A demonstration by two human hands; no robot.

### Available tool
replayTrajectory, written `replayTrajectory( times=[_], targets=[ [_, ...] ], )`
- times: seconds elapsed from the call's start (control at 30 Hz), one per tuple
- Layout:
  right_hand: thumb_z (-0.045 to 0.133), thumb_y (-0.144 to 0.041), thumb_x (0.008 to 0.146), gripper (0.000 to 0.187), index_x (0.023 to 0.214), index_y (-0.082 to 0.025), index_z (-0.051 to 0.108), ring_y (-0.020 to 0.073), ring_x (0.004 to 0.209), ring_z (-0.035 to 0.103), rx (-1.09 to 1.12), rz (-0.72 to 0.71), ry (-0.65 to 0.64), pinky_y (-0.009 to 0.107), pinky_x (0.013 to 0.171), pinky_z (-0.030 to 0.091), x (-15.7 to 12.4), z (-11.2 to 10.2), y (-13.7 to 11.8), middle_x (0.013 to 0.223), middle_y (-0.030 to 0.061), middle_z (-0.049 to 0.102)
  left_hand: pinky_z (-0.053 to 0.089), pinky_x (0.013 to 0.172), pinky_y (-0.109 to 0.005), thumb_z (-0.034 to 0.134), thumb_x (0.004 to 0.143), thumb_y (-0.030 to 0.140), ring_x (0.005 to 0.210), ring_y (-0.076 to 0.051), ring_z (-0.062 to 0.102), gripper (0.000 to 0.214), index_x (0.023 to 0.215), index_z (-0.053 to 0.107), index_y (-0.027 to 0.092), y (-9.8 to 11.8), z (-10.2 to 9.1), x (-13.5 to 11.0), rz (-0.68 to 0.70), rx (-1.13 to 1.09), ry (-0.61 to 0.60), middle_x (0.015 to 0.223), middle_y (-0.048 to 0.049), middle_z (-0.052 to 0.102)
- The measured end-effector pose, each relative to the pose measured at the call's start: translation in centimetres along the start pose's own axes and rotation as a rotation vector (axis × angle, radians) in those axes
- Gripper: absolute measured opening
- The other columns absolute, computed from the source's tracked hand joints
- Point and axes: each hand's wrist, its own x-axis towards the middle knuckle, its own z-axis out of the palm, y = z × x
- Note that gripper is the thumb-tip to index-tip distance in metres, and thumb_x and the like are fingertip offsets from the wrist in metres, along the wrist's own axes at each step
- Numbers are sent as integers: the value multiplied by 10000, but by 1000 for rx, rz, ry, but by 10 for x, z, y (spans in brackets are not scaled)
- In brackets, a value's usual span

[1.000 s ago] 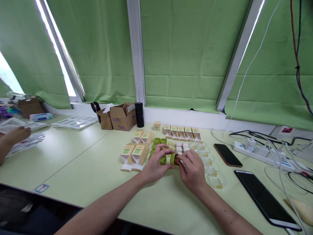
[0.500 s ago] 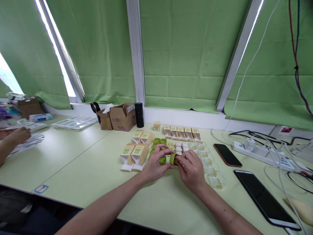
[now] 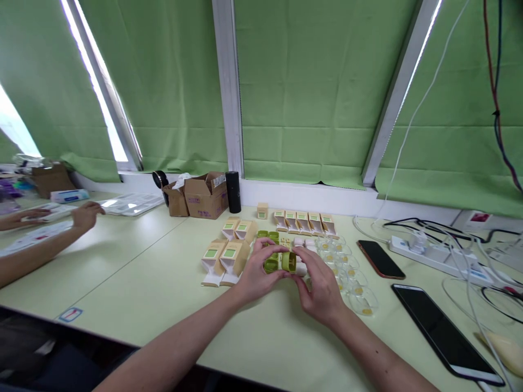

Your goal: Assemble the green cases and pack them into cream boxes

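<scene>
In front of me I hold a small green open-topped cup [image 3: 289,262], tipped on its side, between both hands. The fingers and thumb of my left hand [image 3: 257,275] close on its left side. My right hand [image 3: 322,283] grips the right side between thumb and fingers. Just behind my left hand stand several more green cups [image 3: 273,236], partly hidden. Small yellow pieces [image 3: 285,241] and white blocks [image 3: 309,243] lie behind the held cup. Clear plastic shells with yellow spots [image 3: 363,301] are spread right of my right hand.
Open small cartons [image 3: 232,251] stand left of my hands, with another carton row [image 3: 302,222] behind. Two phones [image 3: 445,329] [image 3: 381,258] and a power strip [image 3: 439,258] with cables lie right. Cardboard boxes [image 3: 205,197] and a black bottle [image 3: 232,191] stand at the back. A co-worker's hands [image 3: 86,215] are left.
My right fingers have come out of the green cup's opening and now hold its side. The cup has turned slightly. The co-worker's hand has moved right.
</scene>
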Motion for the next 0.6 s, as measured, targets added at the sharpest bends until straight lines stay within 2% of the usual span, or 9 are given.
replayTrajectory(
  times=[0.17, 0.23, 0.3, 0.37, 0.47, 0.6],
  targets=[
    [554, -100, 954, 587, 1518, -238, 465, 311, 1288, 642, 48, 48, 10, 524, 1018, 618, -5, 7, 7, 1363, 154, 666, 503, 1098, -490, 890, 805, 371, 1268, -309, 514, 548, 1297, 683, 246, 3, 1, 0, 20, -38, -31, 1209, -120, 629],
    [557, -110, 957, 581, 1516, -243, 472, 314, 1304, 636, 53, 77, 26, 529, 1023, 619, -6, 7, 8, 1373, 153, 663, 502, 1087, -487, 795, 895, 376, 1261, -303, 522, 442, 1292, 664, 234, 5, -1, 0, 11, -40, -40, 1187, -121, 649],
    [561, -115, 956, 571, 1507, -246, 484, 316, 1313, 635, 53, 96, 42, 537, 1040, 610, -6, 7, 8, 1375, 149, 665, 512, 1047, -474, 680, 973, 350, 1209, -291, 542, 255, 1193, 683, 221, 6, -2, 0, -18, -12, -31, 1111, -113, 666],
    [565, -116, 955, 559, 1494, -248, 500, 314, 1306, 644, 52, 105, 61, 533, 1045, 607, -6, 6, 7, 1370, 145, 670, 520, 997, -458, 632, 992, 324, 1153, -286, 551, 146, 1064, 696, 215, 6, -2, 1, -55, 36, -17, 1013, -100, 672],
    [567, -113, 953, 534, 1467, -250, 530, 309, 1297, 654, 54, 105, 80, 515, 1045, 610, -5, 6, 6, 1359, 140, 678, 525, 957, -436, 642, 973, 309, 1106, -280, 558, 111, 965, 701, 215, 7, -1, 1, -87, 76, -26, 929, -81, 660],
    [579, -110, 943, 516, 1439, -250, 552, 299, 1295, 656, 55, 111, 75, 499, 1055, 607, -6, 7, 7, 1344, 130, 688, 546, 908, -393, 647, 956, 286, 1019, -242, 585, 106, 936, 711, 204, 7, 3, 0, -104, 50, -24, 960, -71, 611]
  ],
)
